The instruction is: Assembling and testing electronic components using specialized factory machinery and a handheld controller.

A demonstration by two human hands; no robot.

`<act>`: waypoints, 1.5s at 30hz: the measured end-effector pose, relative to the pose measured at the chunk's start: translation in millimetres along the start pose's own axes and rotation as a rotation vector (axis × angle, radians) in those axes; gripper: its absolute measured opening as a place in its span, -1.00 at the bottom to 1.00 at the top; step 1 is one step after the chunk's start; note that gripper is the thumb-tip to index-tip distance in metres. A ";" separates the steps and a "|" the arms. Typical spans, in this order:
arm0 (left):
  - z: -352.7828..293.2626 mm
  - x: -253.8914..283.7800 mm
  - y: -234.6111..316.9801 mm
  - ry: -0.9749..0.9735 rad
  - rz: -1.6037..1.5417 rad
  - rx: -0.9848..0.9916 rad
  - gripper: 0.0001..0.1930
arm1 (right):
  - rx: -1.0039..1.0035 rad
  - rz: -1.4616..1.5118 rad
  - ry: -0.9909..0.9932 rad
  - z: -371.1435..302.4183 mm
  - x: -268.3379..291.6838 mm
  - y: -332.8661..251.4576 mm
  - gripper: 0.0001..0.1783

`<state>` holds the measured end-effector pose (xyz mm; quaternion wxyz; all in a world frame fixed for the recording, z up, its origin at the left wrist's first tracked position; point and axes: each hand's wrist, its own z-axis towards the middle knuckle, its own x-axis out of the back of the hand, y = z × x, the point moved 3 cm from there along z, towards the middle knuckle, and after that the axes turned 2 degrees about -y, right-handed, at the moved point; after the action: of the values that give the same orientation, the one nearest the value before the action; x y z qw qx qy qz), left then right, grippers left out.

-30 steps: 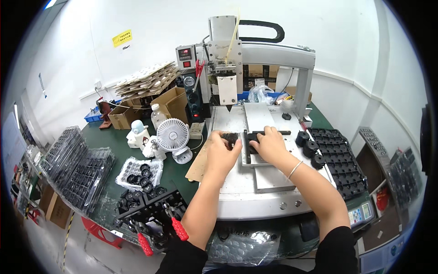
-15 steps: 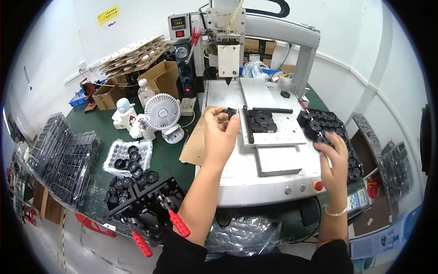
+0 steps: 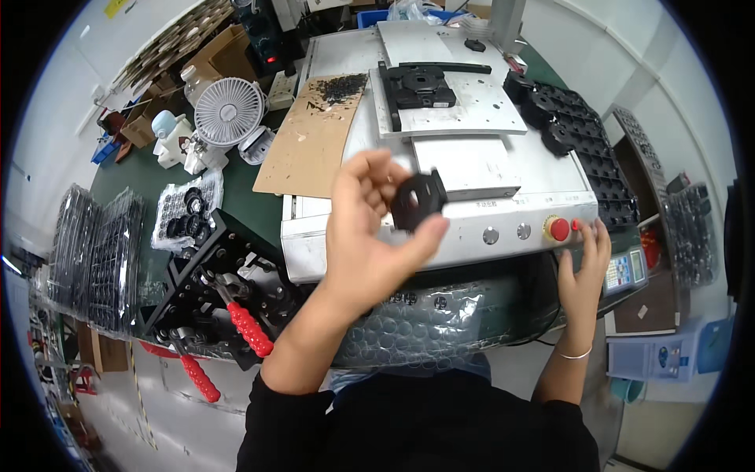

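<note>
My left hand (image 3: 358, 236) holds a round black plastic part (image 3: 417, 203) with a hole, gripped between thumb and fingers above the front edge of the machine bed. My right hand (image 3: 583, 267) is at the right end of the machine's front panel (image 3: 362, 248). Its fingers are apart and hold nothing, with the fingertips at a small red button (image 3: 576, 225), beside the red mushroom-shaped stop button (image 3: 557, 229). Whether a fingertip presses it I cannot tell. Behind, a square black part (image 3: 423, 85) sits in the black corner fixture (image 3: 392, 110) on the raised metal plate (image 3: 472, 118).
A toggle-clamp jig (image 3: 228, 291) with red handles stands at the left, near more round black parts (image 3: 189, 224). Cardboard with black bits (image 3: 303, 149) lies beside the bed. A white fan (image 3: 230, 112) stands behind it. Black trays (image 3: 594, 149) and a calculator (image 3: 625, 269) are at the right.
My left hand has drawn back from the fixture toward me with the black part. My right hand has moved from the parts by the black tray to the panel buttons. The view has tilted down.
</note>
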<state>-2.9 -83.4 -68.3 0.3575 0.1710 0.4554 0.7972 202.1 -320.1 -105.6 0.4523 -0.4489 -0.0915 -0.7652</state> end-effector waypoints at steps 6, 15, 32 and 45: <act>-112.0 -11.8 0.4 -0.500 0.205 0.276 -0.29 | 0.395 0.317 -0.270 -32.4 -5.4 -37.3 -0.67; -144.3 -17.5 -47.5 -0.539 0.407 0.440 -0.33 | 0.716 0.605 -0.811 -54.6 -75.8 -40.8 -0.72; -150.0 -12.0 -56.7 -0.425 0.368 0.435 -0.31 | 0.277 1.031 -0.755 -63.3 -64.3 -8.3 -0.73; -148.3 -15.6 -59.9 -0.379 0.486 0.388 -0.33 | 0.619 0.792 -0.745 -54.5 -57.8 -38.4 -0.87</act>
<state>-56.1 -164.5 -196.4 0.1965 0.4837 0.4699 0.7118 150.3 -292.5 -171.5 0.7483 -0.5337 -0.2871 -0.2699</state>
